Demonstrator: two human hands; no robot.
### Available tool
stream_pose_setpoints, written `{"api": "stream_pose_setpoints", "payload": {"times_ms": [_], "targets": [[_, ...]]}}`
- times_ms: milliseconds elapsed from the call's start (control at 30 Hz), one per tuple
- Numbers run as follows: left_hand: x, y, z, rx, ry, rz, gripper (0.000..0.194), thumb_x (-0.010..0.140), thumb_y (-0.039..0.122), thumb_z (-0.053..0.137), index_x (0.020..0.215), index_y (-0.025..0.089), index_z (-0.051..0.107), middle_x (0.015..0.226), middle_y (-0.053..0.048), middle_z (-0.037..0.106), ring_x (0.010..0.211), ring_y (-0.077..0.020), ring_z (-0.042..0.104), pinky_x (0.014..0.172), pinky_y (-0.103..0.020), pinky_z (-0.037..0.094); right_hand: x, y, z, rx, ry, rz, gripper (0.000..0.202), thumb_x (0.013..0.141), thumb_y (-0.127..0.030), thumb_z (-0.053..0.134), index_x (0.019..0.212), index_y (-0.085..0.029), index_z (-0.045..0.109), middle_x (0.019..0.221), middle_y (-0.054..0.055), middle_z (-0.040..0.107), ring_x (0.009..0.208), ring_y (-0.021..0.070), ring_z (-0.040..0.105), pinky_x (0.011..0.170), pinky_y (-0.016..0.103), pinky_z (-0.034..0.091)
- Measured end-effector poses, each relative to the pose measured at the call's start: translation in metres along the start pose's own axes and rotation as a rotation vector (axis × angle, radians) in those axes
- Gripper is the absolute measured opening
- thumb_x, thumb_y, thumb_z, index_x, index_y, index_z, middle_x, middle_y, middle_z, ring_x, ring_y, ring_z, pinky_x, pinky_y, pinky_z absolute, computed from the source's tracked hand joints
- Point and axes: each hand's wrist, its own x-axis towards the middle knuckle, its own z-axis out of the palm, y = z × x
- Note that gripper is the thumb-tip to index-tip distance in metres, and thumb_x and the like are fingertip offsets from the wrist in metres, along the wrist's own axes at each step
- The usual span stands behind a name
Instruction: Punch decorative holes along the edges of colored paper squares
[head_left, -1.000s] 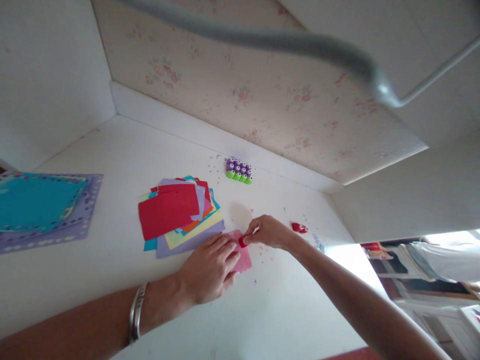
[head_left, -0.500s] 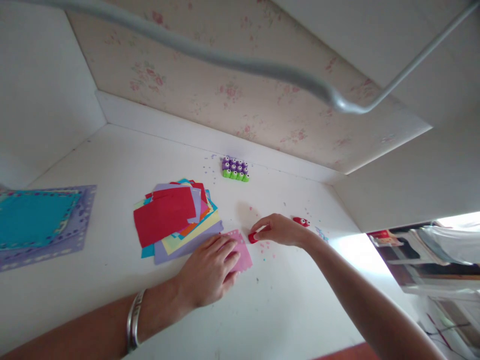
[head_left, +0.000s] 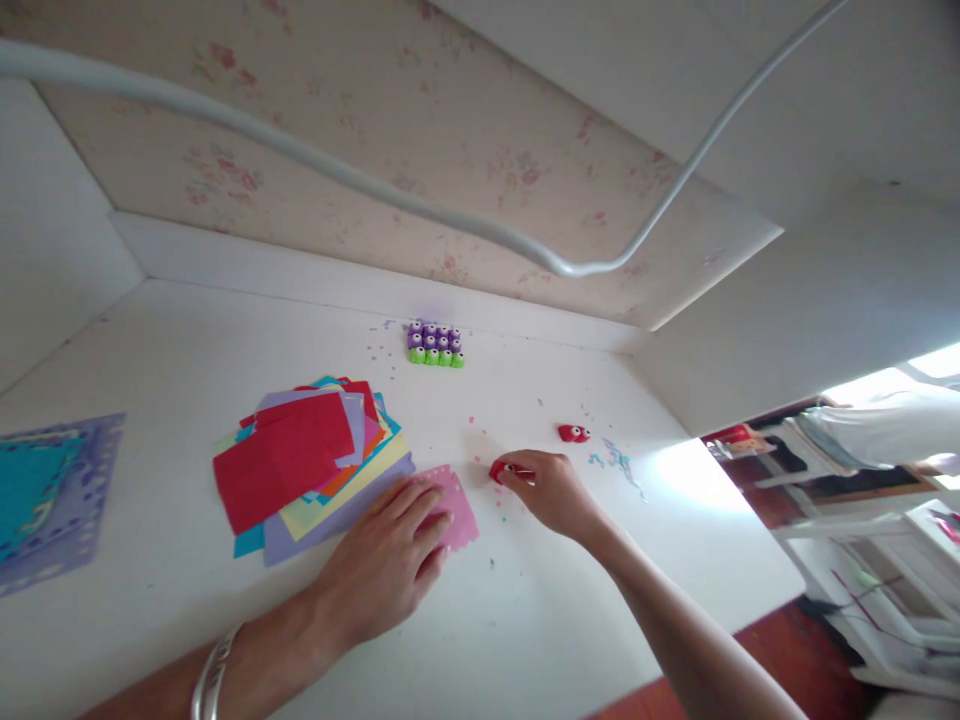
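My left hand [head_left: 397, 560] lies flat, fingers spread, on a pink paper [head_left: 455, 508] with a scalloped, punched edge. Just right of that paper, my right hand [head_left: 544, 487] has its thumb and fingers closed on a small red punch [head_left: 497, 470] resting on the table. Part of the punch is hidden by the fingers. Left of my left hand, a fanned pile of coloured papers [head_left: 285, 460] has a red sheet on top. Two more red punches [head_left: 574, 433] stand together beyond my right hand.
Purple and green punches [head_left: 435, 343] stand in rows near the back of the white table [head_left: 450, 650]. Punched blue and purple sheets [head_left: 90, 500] lie at the far left. Paper bits are scattered about. A grey cable [head_left: 420, 205] crosses the upper view.
The camera view has turned, so the table items appear further left. My left hand stays on the pink paper, and my right hand still holds the red punch, more of which now shows.
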Motion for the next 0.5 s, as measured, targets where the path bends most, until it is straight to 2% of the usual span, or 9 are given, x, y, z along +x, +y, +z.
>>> {"api": "stream_pose_setpoints", "payload": {"times_ms": [67, 133, 233, 300, 500], "targets": [[0.0, 0.0, 0.001, 0.009, 0.012, -0.001, 0.029, 0.093, 0.028, 0.051, 0.117, 0.02, 0.064, 0.125, -0.009, 0.062, 0.125, -0.0261, 0.05, 0.111, -0.048, 0.038, -0.006, 0.013, -0.015, 0.046, 0.003, 0.061, 0.024, 0.089, -0.032, 0.053, 0.1, -0.026, 0.073, 0.089, -0.001, 0.075, 0.078, 0.0159, 0.067, 0.071, 0.025, 0.049], [0.0, 0.0, 0.001, 0.019, 0.028, 0.0, 0.029, 0.093, 0.028, 0.051, 0.117, 0.021, 0.065, 0.126, -0.009, 0.062, 0.124, -0.0262, 0.051, 0.11, -0.049, 0.039, -0.011, 0.034, -0.032, 0.011, 0.083, 0.131, 0.027, 0.088, -0.035, 0.054, 0.107, -0.026, 0.071, 0.091, 0.0, 0.075, 0.079, 0.0175, 0.067, 0.072, 0.027, 0.049], [0.001, 0.001, 0.002, 0.028, 0.033, 0.0, 0.029, 0.092, 0.028, 0.052, 0.118, 0.021, 0.065, 0.126, -0.009, 0.061, 0.123, -0.0261, 0.051, 0.11, -0.049, 0.039, -0.012, 0.068, -0.053, -0.071, 0.232, 0.162, 0.029, 0.09, -0.035, 0.052, 0.112, -0.028, 0.069, 0.105, 0.002, 0.074, 0.091, 0.0209, 0.068, 0.083, 0.033, 0.05], [0.001, 0.001, 0.002, 0.027, 0.031, -0.002, 0.029, 0.092, 0.027, 0.052, 0.118, 0.021, 0.065, 0.125, -0.009, 0.062, 0.122, -0.0256, 0.052, 0.11, -0.048, 0.04, -0.008, 0.084, -0.061, -0.131, 0.284, 0.138, 0.03, 0.091, -0.034, 0.051, 0.114, -0.026, 0.068, 0.112, 0.004, 0.073, 0.102, 0.0232, 0.067, 0.09, 0.036, 0.049], [0.002, 0.003, 0.001, 0.035, 0.087, -0.005, 0.028, 0.091, 0.028, 0.054, 0.114, 0.022, 0.067, 0.122, -0.008, 0.063, 0.12, -0.026, 0.053, 0.107, -0.048, 0.043, 0.017, 0.102, -0.06, -0.317, 0.189, 0.056, 0.035, 0.092, -0.023, 0.045, 0.12, -0.025, 0.065, 0.121, 0.006, 0.069, 0.113, 0.0246, 0.063, 0.097, 0.038, 0.046]]}}
